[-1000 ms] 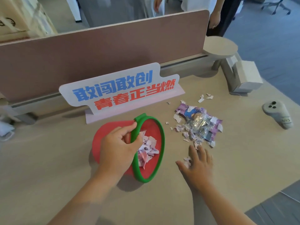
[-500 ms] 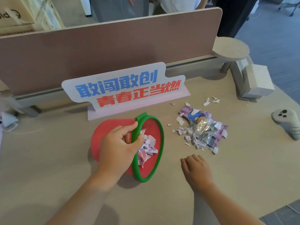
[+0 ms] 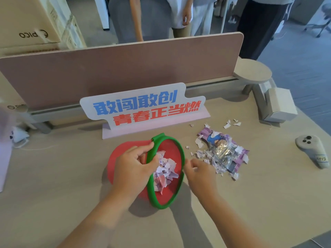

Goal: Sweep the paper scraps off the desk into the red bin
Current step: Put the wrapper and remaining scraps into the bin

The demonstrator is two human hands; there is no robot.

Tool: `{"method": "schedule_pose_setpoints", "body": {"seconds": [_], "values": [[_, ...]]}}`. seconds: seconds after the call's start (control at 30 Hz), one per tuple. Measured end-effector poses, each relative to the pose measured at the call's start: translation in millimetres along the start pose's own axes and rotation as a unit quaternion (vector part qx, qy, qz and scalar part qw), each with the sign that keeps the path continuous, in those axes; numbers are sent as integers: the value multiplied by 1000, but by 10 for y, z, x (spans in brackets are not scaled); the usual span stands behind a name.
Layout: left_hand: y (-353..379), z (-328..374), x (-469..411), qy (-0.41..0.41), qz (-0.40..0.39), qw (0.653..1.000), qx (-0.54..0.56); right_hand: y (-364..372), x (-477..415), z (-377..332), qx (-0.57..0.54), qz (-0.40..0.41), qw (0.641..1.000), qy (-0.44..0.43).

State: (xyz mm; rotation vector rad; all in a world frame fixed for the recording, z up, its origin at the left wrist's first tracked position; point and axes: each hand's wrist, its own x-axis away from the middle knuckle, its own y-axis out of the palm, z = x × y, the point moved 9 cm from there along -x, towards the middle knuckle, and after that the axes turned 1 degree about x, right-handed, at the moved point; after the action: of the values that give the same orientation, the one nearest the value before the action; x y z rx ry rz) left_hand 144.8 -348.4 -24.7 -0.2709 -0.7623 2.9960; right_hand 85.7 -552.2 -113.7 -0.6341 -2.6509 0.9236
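My left hand (image 3: 135, 165) sits at frame centre, curled over the green rim of the red bin (image 3: 167, 171), thumb hooked inside, fingers on the red outer wall, holding it tipped on its side so the mouth faces right. Some scraps already lie inside the mouth. My right hand (image 3: 198, 173) is just right of the rim, fingers loosely curled with fingertips drawn together; can't tell if it's pinching a scrap or empty, too small to read. It lies between the bin mouth and the paper scraps (image 3: 222, 154). Key relation: the pile is to the right and slightly up-frame of my right hand, near edge almost at the fingertips, and the bin opening is immediately left of that hand. So right hand is the nearer one by far; left is busy bracing the bin. The pile's long axis runs from upper left to lower right, roughly across the sweep line, with a clear crinkly wrapper in the middle. A few stray bits (image 3: 231, 123) sit further up-frame, apart from the main pile. My guess: next sweep goes right-to-left across the desk (image 3: 268, 194) into the mouth, and the strays need a separate reach. A grey controller (image 3: 312, 150) at far right is well clear.
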Motion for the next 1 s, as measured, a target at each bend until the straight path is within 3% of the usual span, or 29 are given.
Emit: {"method": "schedule_pose_setpoints", "body": {"seconds": [0.13, 0.27, 0.4, 0.57, 0.63, 0.8, 1.0], "values": [[74, 52, -1, -11, -2, 1000, 27, 323, 63, -560, 61, -78, 986, -132], [135, 91, 7, -18, -9, 999, 30, 452, 118, -580, 3, -120, 978, -169], [176, 149, 17, -11, -9, 1000, 16, 270, 205, -587, 21, -108, 970, -217], [265, 260, -32, 7, -5, 1000, -14, -432, 65, -75, -13, 39, 991, -130], [316, 259, -49, -2, -8, 1000, -13, -611, -45, 255, 33, 69, 994, -84], [431, 280, -89, 5, -7, 1000, -23, -718, -483, 854, 243, 5, 970, 14], [410, 235, -228, -10, 14, 999, -34, -658, -1115, 1034, 308, -52, 949, 41]]}}
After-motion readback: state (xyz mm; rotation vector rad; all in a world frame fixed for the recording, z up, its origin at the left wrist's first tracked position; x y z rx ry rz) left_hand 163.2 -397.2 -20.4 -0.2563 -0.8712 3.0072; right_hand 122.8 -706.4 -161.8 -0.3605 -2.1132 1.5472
